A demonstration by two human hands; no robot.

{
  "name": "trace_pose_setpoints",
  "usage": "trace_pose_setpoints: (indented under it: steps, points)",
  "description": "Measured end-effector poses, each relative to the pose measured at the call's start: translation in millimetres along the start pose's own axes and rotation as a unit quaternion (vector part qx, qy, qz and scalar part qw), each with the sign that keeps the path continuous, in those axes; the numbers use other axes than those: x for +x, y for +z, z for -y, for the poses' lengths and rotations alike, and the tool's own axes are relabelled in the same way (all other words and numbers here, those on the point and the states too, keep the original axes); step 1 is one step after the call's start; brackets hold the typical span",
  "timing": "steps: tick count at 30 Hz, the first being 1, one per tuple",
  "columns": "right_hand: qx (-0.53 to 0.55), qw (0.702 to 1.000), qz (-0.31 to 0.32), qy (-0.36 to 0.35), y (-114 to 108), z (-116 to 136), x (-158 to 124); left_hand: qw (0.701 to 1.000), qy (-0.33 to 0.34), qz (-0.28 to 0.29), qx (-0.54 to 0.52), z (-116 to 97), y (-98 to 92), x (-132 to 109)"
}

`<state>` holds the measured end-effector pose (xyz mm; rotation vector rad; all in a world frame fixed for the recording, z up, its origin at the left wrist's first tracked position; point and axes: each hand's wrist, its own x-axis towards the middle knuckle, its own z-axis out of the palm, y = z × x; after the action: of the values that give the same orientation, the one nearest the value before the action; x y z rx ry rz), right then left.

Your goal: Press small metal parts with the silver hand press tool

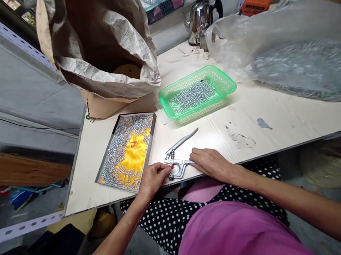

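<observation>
A pair of silver hand pliers, like snap-fastener pliers, lies near the front edge of the table, with a spring, a C-shaped jaw and a small red part at the jaw. Its long upper lever is spread away from the lower handle. My right hand is closed round the end of the lower handle. At the jaw, my left hand pinches its fingertips together beside the red part; whatever is in that pinch is too small to make out. Left of the pliers sits a shallow tray of small metal pins on yellow.
Behind the pliers stands a green plastic basket holding similar metal pieces. A large open sack rises at the back left. On the right rests a big clear plastic bag of metal parts. A steel kettle is at the back.
</observation>
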<state>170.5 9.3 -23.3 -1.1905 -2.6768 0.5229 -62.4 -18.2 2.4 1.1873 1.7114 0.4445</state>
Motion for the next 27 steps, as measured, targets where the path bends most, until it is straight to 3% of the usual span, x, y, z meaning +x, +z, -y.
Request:
trace_pose_setpoints:
  steps: [9,19,27]
  points:
    - [-0.003,1.0,-0.002,0.005,-1,1,-2,0.996,0.009,-0.024,0.089,-3,2.6,-2]
    - [-0.012,1.0,-0.024,-0.008,6,3,-5,0.993,-0.05,0.081,0.068,-7,-1.4,-5]
    - [-0.034,0.997,-0.047,-0.043,-21,-28,12,0.992,-0.099,0.074,0.021,-5,1.2,-6]
